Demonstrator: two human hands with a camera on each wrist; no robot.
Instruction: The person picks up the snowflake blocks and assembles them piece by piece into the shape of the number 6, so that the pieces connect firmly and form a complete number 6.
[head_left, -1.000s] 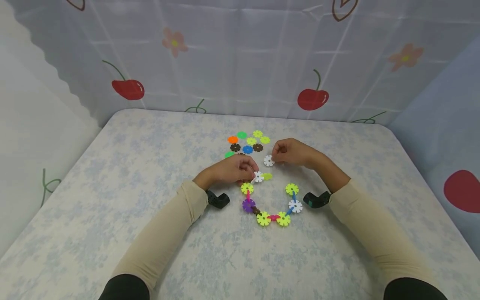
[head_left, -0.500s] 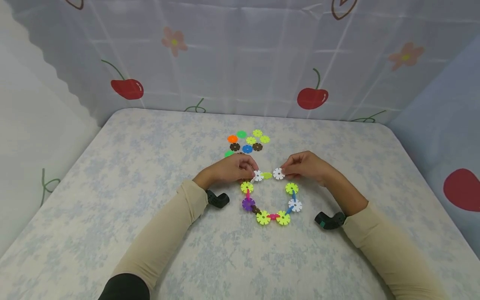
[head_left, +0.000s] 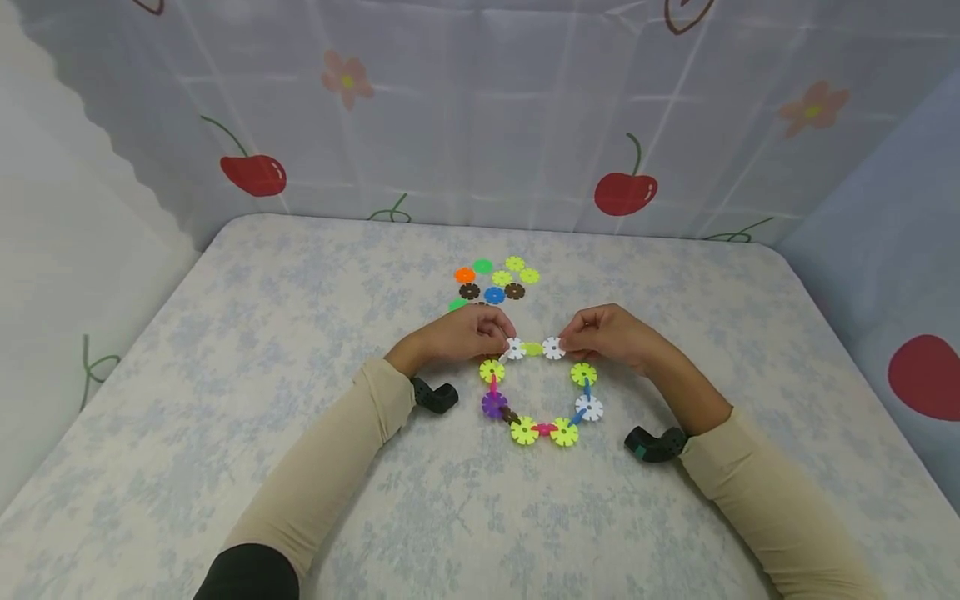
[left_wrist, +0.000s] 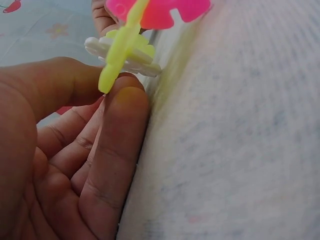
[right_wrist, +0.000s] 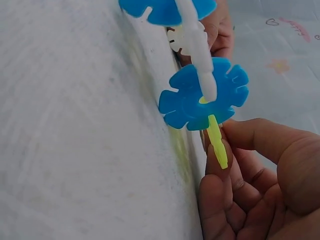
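Slotted plastic discs, like snowflake building discs, form a ring-shaped chain on the table. My left hand [head_left: 474,333] pinches a white disc [head_left: 515,348] at the chain's back left corner. From it a yellow-green disc [head_left: 533,349] on edge points right. Thumb and finger of my right hand [head_left: 611,333] pinch another white disc [head_left: 552,347], its edge right at that yellow-green disc. At the chain's right end lies a yellow disc [head_left: 583,374], just in front of the right fingers. A blue disc [right_wrist: 185,95] on edge overlaps the right fingertips in the right wrist view.
Behind the left hand lie loose discs, among them an orange disc [head_left: 465,275], a blue disc [head_left: 494,295] and a brown disc [head_left: 514,291]. The hand partly hides the nearest ones. A patterned cloth covers the table [head_left: 337,275]; a printed curtain [head_left: 480,125] hangs behind.
My right hand has brought its white disc toward me and right, then slightly left against the yellow-green disc. My left hand has stayed almost in place.
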